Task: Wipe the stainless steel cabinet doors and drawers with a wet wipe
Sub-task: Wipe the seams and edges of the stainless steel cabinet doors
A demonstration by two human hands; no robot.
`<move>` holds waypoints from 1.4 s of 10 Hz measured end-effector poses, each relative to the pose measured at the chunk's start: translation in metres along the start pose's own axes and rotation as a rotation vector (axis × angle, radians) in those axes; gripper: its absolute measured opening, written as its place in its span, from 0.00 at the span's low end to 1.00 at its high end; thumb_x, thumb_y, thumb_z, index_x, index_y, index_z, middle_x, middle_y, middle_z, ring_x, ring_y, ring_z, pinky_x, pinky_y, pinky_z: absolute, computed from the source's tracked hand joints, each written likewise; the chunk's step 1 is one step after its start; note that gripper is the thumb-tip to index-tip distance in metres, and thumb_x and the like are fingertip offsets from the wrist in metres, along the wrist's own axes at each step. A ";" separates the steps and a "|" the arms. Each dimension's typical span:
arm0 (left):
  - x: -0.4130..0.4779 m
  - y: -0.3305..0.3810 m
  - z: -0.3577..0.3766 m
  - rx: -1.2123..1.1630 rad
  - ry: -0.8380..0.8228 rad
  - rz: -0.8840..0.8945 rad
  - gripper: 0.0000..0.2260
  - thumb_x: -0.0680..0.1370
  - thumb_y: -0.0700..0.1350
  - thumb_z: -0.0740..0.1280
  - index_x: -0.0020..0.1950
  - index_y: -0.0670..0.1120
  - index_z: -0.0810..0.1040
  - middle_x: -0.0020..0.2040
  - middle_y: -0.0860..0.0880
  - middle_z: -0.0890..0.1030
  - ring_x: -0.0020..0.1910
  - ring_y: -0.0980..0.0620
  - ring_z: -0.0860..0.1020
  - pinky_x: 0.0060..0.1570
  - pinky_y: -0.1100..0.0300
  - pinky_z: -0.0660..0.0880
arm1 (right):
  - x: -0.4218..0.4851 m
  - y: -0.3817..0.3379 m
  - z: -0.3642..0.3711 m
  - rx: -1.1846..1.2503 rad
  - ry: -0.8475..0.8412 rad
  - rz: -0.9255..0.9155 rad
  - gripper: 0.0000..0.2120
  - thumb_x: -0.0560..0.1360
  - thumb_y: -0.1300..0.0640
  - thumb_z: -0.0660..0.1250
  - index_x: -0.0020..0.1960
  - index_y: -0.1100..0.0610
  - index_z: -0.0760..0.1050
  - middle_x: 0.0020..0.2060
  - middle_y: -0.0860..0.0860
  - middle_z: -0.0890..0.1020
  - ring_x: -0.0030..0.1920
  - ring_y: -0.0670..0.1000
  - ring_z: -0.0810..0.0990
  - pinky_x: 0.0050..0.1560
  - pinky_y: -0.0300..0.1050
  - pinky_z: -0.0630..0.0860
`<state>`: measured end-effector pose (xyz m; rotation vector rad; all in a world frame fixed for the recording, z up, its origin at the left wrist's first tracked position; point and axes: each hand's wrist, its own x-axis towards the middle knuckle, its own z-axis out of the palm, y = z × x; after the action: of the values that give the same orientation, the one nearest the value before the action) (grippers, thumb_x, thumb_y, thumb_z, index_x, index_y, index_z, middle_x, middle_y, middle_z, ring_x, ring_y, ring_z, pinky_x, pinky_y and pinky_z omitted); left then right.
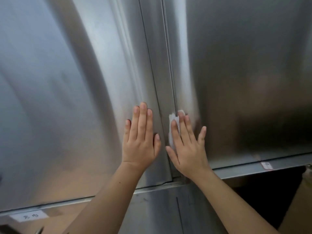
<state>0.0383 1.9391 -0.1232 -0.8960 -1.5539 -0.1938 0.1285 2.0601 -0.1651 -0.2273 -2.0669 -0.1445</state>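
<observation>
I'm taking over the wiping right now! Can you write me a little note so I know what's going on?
Left hand: flat on the left door, holding nothing.
Right hand: straight fingers press the wet wipe against the right door at its inner edge, by the vertical bar.
Done: cannot tell which parts are already wiped.
Left: probably finish along this edge, then the lower panel.
</observation>
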 end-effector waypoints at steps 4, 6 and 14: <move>-0.008 0.001 0.009 0.074 0.038 0.007 0.27 0.77 0.48 0.50 0.73 0.35 0.57 0.73 0.41 0.57 0.76 0.46 0.47 0.72 0.51 0.48 | -0.070 -0.006 0.025 0.003 -0.134 0.016 0.31 0.80 0.44 0.41 0.75 0.61 0.38 0.75 0.57 0.37 0.75 0.55 0.40 0.71 0.59 0.45; -0.005 0.002 0.005 0.098 0.014 -0.008 0.27 0.77 0.48 0.51 0.71 0.34 0.60 0.70 0.39 0.60 0.74 0.40 0.54 0.71 0.50 0.51 | -0.105 -0.011 0.031 -0.007 -0.253 0.072 0.31 0.80 0.43 0.41 0.75 0.60 0.42 0.75 0.56 0.37 0.75 0.54 0.41 0.71 0.57 0.45; -0.003 0.002 0.003 0.087 -0.004 -0.017 0.27 0.76 0.48 0.52 0.70 0.34 0.60 0.70 0.40 0.60 0.69 0.39 0.60 0.69 0.50 0.52 | -0.140 -0.030 0.018 0.056 -0.405 0.191 0.29 0.81 0.47 0.39 0.72 0.65 0.57 0.72 0.62 0.61 0.72 0.59 0.58 0.68 0.62 0.49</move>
<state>0.0373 1.9411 -0.1272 -0.8158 -1.5619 -0.1354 0.1731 2.0206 -0.2967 -0.4480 -2.4307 0.0839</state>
